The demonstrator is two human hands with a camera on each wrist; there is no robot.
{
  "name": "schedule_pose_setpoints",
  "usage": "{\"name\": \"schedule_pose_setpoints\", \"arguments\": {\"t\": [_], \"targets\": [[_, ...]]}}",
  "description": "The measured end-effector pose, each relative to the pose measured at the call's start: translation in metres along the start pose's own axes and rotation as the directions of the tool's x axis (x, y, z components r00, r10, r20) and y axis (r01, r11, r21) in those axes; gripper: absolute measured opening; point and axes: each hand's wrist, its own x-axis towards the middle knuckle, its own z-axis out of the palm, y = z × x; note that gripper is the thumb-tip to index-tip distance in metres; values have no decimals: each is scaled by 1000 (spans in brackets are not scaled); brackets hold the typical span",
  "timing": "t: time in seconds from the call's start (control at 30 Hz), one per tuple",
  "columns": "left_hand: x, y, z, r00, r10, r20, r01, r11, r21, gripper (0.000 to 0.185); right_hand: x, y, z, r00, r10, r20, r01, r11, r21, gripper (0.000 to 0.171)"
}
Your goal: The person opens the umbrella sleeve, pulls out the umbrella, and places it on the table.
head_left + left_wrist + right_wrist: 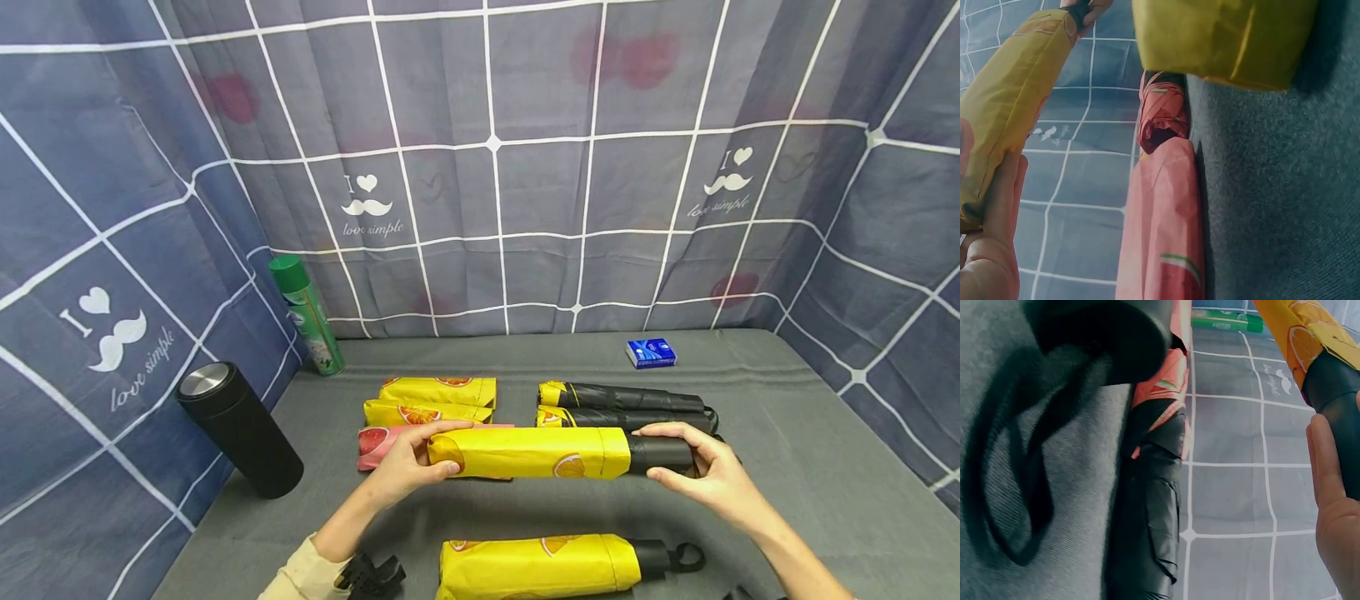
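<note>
A folded umbrella in a yellow sleeve with orange-slice prints (528, 452) is held level above the table between both hands. My left hand (408, 467) grips the sleeve's closed end, thumb in front and fingers behind. At the other end my right hand (701, 467) holds the black handle (656, 452). A second yellow-sleeved umbrella (540, 562) lies nearer, its black strap loop (1013, 456) showing in the right wrist view. Behind the held umbrella lie two yellow sleeves (442, 389) and a pink sleeve (1163, 219), partly hidden in the head view.
Black folded umbrellas (630, 397) with printed tips lie at the back right, partly covered. A black thermos (243, 433) and a green spray can (307, 317) stand at the left. A small blue box (651, 353) sits near the back curtain (536, 192).
</note>
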Motion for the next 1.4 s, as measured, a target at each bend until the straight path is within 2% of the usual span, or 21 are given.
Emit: {"name": "schedule_pose_setpoints", "arguments": {"t": [0.13,0.27,0.47,0.57,0.7,1.03,1.23,1.4], "targets": [[0,-1,-1,1000,0,-7,0,1000,-1,48,-2,1,3,997,77,-10,-78,994,-80,46],[0,1,-3,1000,22,8,-22,1000,-8,48,-3,1,2,995,93,-43,-99,982,-162,43],[-4,6,-8,999,49,0,-49,998,27,47,-2,-2,-4,996,83,-28,-85,992,-92,45],[-8,9,-12,999,42,-9,-42,999,16,46,-4,-2,-8,997,68,-24,-70,995,-69,46],[-14,10,-16,999,37,9,-37,999,3,47,-8,0,-14,998,53,-19,-54,998,-32,46],[-23,12,-23,999,12,-33,-10,997,71,44,-19,3,-24,998,52,-30,-51,998,37,47],[-29,12,-28,999,24,-31,-21,997,80,45,-26,5,-30,998,59,-5,-58,987,148,48],[-36,12,-35,997,49,-61,-39,987,153,44,-30,8,-33,997,77,6,-76,974,212,47]]}}
